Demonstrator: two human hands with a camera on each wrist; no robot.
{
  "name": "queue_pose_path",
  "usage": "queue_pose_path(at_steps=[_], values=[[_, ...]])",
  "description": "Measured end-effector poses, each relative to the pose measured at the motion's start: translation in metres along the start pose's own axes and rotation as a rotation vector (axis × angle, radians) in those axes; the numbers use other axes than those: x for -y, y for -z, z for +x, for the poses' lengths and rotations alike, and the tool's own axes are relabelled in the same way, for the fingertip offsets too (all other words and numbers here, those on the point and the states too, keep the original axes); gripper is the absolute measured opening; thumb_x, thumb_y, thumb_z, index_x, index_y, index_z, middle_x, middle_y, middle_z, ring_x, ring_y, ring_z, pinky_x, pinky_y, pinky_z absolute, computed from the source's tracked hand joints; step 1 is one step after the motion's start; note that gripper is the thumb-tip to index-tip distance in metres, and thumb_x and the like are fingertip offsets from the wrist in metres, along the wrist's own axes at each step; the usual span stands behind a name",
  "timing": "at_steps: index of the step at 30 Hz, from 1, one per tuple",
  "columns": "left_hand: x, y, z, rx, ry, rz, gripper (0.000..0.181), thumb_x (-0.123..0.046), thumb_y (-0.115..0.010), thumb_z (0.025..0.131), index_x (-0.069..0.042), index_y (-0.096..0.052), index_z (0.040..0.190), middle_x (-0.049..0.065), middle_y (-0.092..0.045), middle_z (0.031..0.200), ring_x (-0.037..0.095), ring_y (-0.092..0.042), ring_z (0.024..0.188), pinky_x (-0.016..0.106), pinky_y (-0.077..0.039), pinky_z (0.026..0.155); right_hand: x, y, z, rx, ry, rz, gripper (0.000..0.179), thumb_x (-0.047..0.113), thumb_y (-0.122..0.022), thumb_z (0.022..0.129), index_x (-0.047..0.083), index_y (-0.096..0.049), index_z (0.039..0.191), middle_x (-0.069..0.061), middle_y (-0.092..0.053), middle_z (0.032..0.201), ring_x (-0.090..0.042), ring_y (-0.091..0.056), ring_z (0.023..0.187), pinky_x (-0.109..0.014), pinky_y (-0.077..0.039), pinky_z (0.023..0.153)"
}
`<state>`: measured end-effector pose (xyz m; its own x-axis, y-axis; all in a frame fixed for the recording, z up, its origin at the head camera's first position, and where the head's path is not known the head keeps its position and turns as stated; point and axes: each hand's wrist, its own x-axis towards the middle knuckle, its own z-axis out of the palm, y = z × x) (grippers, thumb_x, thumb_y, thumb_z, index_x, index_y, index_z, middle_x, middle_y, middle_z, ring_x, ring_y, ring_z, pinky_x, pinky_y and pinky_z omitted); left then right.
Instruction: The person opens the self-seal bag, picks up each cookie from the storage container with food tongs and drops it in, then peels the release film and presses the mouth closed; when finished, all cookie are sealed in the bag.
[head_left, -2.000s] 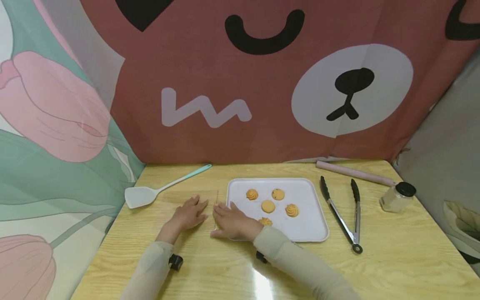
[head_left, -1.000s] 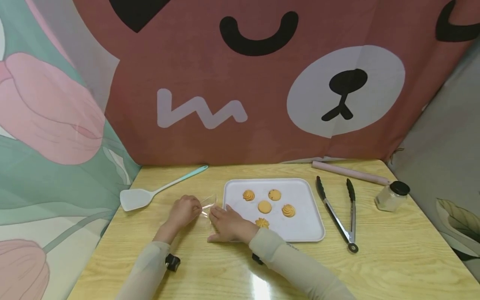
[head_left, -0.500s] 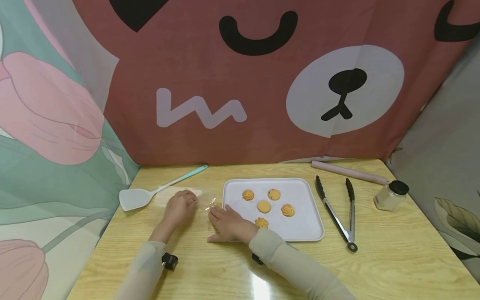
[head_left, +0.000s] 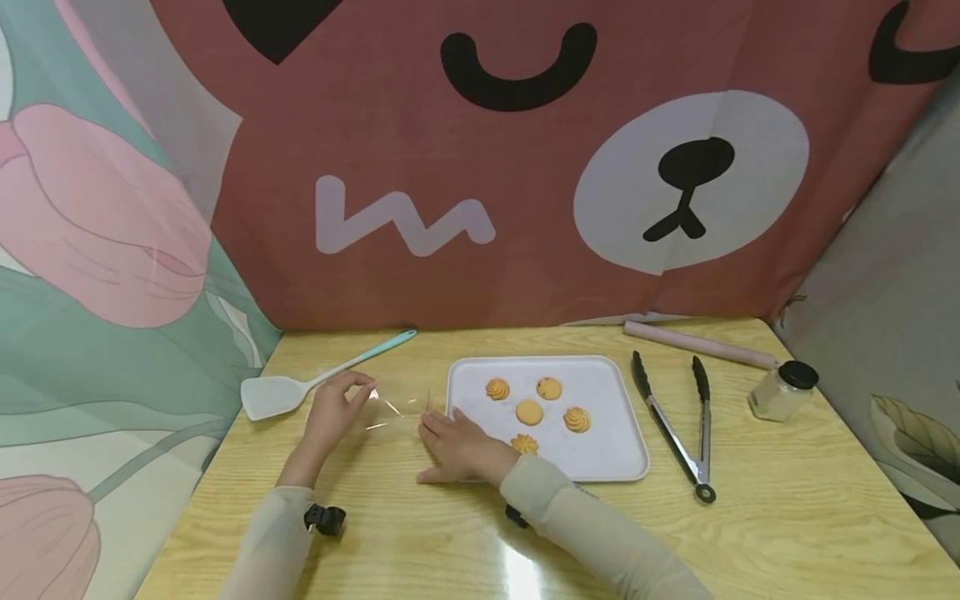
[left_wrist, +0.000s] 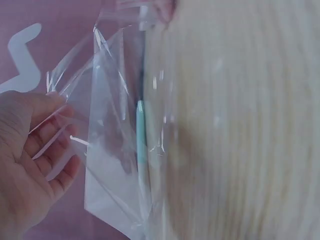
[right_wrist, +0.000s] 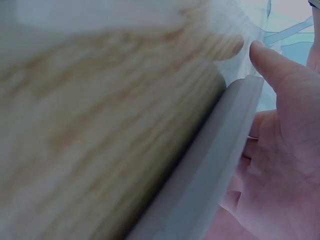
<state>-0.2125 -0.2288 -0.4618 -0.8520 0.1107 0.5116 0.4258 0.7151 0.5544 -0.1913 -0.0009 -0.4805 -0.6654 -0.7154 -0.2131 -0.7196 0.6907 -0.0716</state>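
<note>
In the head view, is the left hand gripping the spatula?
No, the left hand pinches clear plastic film, while the spatula lies on the table.

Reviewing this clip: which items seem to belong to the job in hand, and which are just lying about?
Apparently in the job:
clear plastic film, pinched by the left hand, with the right hand at its other end
possibly the white tray and its cookies

Apparently lying about:
spatula
tongs
pink rod
lidded jar
</note>
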Motion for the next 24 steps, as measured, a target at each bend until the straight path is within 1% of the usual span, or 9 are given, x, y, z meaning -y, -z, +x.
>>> queue_pose_path(at_steps=[2,7,11,18,24], values=[[0.000,0.001,0.001,0.001,-0.003,-0.001,0.006,-0.006,-0.071,0.083,-0.002,-0.069,0.086,0.011,-0.068,0.086,0.031,-0.064,0.088,0.046,-0.049,0.081,0.000,0.001,0.000,0.001,0.004,0.001,0.086,0.067,-0.045,0.087,0.009,-0.028,0.149,-0.007,-0.019,0.156,-0.019,-0.016,0.143,-0.042,-0.015,0.115],[0.000,-0.001,-0.002,0.074,-0.004,0.001,0.006,-0.005,-0.071,0.083,-0.002,-0.069,0.088,0.009,-0.068,0.086,0.028,-0.064,0.085,0.045,-0.051,0.077,-0.001,0.001,-0.002,0.006,0.010,0.021,0.085,0.066,-0.046,0.088,0.008,-0.028,0.149,-0.008,-0.019,0.156,-0.019,-0.016,0.143,-0.042,-0.014,0.115],[0.001,-0.004,-0.004,0.113,0.002,0.004,0.005,-0.007,-0.071,0.084,-0.003,-0.070,0.087,0.007,-0.068,0.086,0.026,-0.064,0.084,0.044,-0.052,0.077,-0.001,0.000,-0.002,0.006,0.010,0.029,0.084,0.065,-0.045,0.089,0.009,-0.028,0.149,-0.007,-0.019,0.156,-0.019,-0.016,0.143,-0.042,-0.013,0.116],[0.002,-0.008,-0.004,0.139,-0.010,0.019,0.006,-0.009,-0.071,0.084,-0.004,-0.071,0.082,0.006,-0.069,0.086,0.027,-0.064,0.086,0.044,-0.051,0.078,0.001,0.001,0.000,-0.017,-0.001,0.039,0.079,0.064,-0.042,0.091,0.010,-0.032,0.148,-0.007,-0.022,0.156,-0.019,-0.018,0.143,-0.042,-0.014,0.116],[0.004,-0.012,-0.005,0.164,0.000,0.050,0.004,-0.008,-0.071,0.084,-0.005,-0.070,0.081,0.006,-0.068,0.086,0.027,-0.064,0.086,0.045,-0.051,0.079,0.002,0.002,-0.003,-0.047,0.009,0.078,0.079,0.062,-0.040,0.092,0.008,-0.026,0.149,-0.008,-0.016,0.157,-0.020,-0.014,0.144,-0.043,-0.013,0.116]])
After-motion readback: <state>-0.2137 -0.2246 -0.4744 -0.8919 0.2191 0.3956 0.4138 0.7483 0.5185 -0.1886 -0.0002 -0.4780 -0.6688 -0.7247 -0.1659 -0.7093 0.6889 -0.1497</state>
